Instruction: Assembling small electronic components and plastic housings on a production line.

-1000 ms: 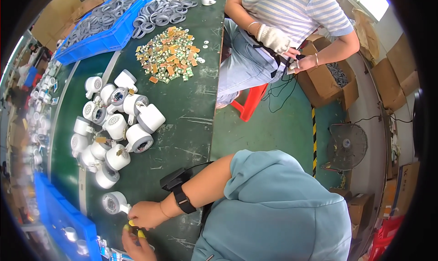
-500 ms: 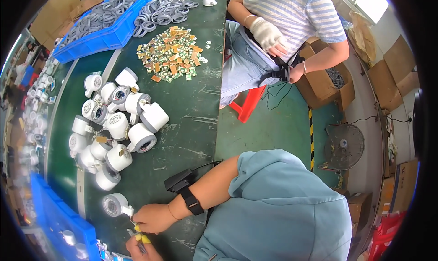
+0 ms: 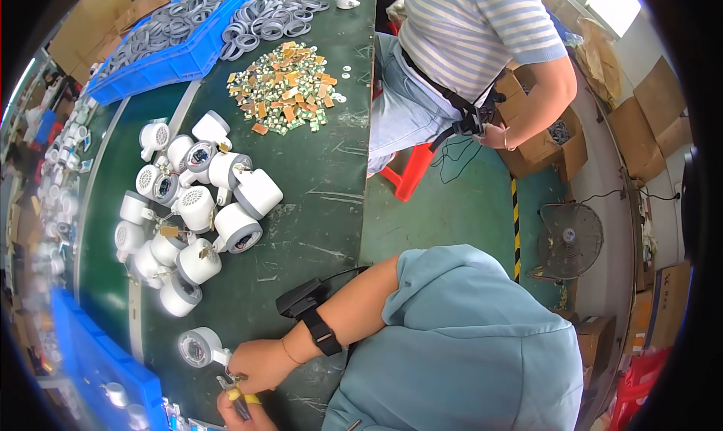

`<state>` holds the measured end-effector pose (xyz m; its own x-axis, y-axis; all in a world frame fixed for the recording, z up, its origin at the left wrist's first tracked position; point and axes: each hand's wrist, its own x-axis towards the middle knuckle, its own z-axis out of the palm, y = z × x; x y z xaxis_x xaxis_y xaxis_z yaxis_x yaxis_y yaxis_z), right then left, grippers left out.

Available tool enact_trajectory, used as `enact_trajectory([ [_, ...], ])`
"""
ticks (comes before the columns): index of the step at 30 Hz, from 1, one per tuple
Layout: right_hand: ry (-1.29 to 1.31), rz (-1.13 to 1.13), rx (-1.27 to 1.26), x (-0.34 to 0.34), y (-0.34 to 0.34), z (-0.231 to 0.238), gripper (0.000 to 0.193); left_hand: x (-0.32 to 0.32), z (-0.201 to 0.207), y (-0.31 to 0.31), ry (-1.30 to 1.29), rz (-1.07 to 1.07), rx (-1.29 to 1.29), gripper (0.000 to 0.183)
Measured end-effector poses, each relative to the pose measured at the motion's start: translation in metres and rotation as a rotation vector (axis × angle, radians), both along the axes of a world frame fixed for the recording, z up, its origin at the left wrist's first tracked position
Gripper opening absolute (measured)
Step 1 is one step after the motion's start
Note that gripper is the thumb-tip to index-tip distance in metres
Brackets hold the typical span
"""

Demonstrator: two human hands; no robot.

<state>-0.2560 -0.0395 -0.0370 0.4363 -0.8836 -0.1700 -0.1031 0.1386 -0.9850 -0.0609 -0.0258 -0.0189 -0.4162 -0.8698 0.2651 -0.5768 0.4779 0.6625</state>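
Observation:
A white cylindrical housing (image 3: 197,346) with a grey ring and a clear round front lies at the table's near left. Its short white arm reaches to my right hand (image 3: 265,365), whose fingers are closed at the arm's end, where thin wires come out; the fingertips are partly hidden. Just below, my left hand (image 3: 247,414) is closed round a small metal tool (image 3: 224,383) that looks like pliers. Yellow coverings show on its fingertips. The tool's tip is close to the right fingers; whether it touches the wires I cannot tell.
Beyond lie a cluster of similar white housings (image 3: 197,207), a pile of small circuit boards (image 3: 290,92) and grey rings (image 3: 269,20). A blue crate (image 3: 162,71) stands far left, another blue crate (image 3: 105,356) near left. A black device (image 3: 299,299) lies beside my right wrist. A co-worker (image 3: 467,47) sits opposite.
Both my hands, the tool and the housing have shifted slightly right, and the housing has turned a little. The co-worker has leaned, and their gloved hand has left the lap.

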Motion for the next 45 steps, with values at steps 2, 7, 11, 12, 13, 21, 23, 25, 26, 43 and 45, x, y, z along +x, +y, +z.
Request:
enact_trajectory([
  [2, -0.013, -0.027, -0.028, 0.001, 0.001, -0.002, 0.024, -0.005, 0.007, 0.004, -0.107, -0.007, 0.0, 0.022],
  [7, -0.011, -0.111, -0.113, 0.004, 0.004, -0.012, 0.023, -0.008, 0.005, 0.007, -0.173, 0.027, -0.093, 0.02],
  [11, -0.03, -0.086, -0.13, 0.009, 0.003, -0.014, 0.02, -0.012, 0.016, 0.01, -0.309, -0.012, -0.33, 0.017],
  [12, -0.052, -0.05, -0.106, 0.012, 0.002, -0.013, 0.019, -0.007, 0.014, 0.01, -0.324, 0.015, -0.327, 0.017],
  [13, -0.065, -0.016, -0.102, 0.014, 0.0, -0.016, 0.019, 0.001, 0.008, 0.007, -0.225, 0.07, -0.116, 0.018],
  [21, -0.228, 0.017, 0.348, -0.005, 0.003, -0.012, 0.018, 0.011, -0.014, 0.003, -0.005, 0.09, 0.153, 0.027],
  [23, -0.181, 0.055, 0.319, -0.007, 0.004, -0.007, 0.016, 0.008, -0.009, -0.001, 0.041, 0.015, 0.192, 0.029],
  [25, -0.122, 0.113, 0.292, -0.01, 0.003, 0.007, 0.016, 0.007, -0.003, -0.001, 0.033, -0.008, 0.14, 0.026],
  [26, -0.102, 0.119, 0.282, -0.011, 0.003, 0.009, 0.017, 0.004, 0.001, 0.0, 0.036, -0.006, 0.174, 0.025],
  [43, -0.133, 0.134, 0.307, -0.009, 0.005, 0.009, 0.016, 0.008, -0.003, -0.003, 0.059, -0.059, 0.048, 0.025],
  [45, -0.11, 0.134, 0.29, -0.007, 0.007, 0.01, 0.016, 0.011, -0.001, -0.006, 0.045, -0.091, 0.066, 0.024],
])
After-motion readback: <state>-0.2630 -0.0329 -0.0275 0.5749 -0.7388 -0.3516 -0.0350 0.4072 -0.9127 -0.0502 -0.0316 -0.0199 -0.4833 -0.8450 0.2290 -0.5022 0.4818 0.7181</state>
